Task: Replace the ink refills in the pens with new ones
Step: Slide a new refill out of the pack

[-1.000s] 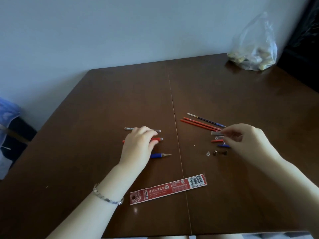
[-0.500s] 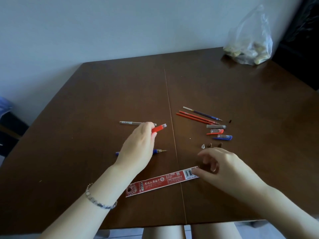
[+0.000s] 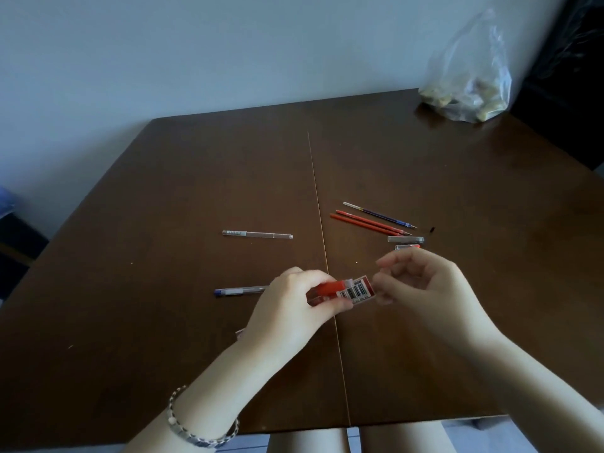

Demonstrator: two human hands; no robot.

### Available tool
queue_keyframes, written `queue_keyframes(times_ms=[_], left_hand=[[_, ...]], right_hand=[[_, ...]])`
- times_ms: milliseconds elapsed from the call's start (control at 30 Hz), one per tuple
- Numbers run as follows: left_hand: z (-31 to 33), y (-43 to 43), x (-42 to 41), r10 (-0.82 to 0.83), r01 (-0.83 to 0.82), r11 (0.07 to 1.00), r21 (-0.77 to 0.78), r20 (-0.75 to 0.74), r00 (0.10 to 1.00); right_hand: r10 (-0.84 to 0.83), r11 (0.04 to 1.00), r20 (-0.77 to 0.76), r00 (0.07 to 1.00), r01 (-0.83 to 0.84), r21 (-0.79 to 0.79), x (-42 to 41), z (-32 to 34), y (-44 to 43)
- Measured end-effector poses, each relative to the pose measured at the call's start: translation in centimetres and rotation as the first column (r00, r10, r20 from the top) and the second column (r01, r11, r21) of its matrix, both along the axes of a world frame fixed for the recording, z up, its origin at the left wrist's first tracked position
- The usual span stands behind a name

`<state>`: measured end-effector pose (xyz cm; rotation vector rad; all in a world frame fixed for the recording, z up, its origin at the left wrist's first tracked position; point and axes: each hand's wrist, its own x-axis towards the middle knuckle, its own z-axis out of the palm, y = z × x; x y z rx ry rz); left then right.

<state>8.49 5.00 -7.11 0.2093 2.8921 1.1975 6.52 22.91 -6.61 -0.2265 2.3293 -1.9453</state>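
My left hand [image 3: 291, 310] grips a red pen [image 3: 331, 288] together with the red refill package [image 3: 358, 291], held above the table's front middle. My right hand [image 3: 421, 286] has curled fingers and pinches the barcode end of that package. A grey pen [image 3: 258, 234] lies to the left of the table seam. A blue pen [image 3: 240, 291] lies nearer, partly hidden by my left hand. Two red refills [image 3: 366, 223] and a blue refill [image 3: 380, 216] lie right of the seam. A clear cap [image 3: 405, 239] and a red cap [image 3: 408, 246] sit just beyond my right hand.
The brown table [image 3: 163, 322] has a seam down its middle. A plastic bag [image 3: 470, 83] with pale lumps stands at the back right corner. A small black bit [image 3: 432, 229] lies by the refill tips. A wall runs behind the table.
My left hand lifted the red pen off the table and brought it toward me. My right hand left the caps, took up the refill package, and both hands now hold it together.
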Motion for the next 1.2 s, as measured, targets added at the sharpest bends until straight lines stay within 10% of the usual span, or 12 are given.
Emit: queue_keyframes(times_ms=[133, 333, 1200], left_hand=[[0.8, -0.7, 0.1, -0.018, 0.025, 0.994, 0.104, -0.068, 0.997], [1.3, -1.2, 0.3, 0.005, 0.017, 0.987, 0.158, -0.139, 0.990], [1.3, -1.4, 0.1, -0.090, 0.087, 0.986, 0.140, 0.015, 0.996]], right_hand=[[0.002, 0.999, -0.130, 0.992, -0.007, -0.035, -0.1, 0.5, -0.4], [0.155, 0.940, -0.450, 0.879, 0.009, 0.342, 0.1, 1.6, -0.8], [0.217, 0.958, -0.206, 0.954, -0.168, 0.232, -0.6, 0.6, -0.5]])
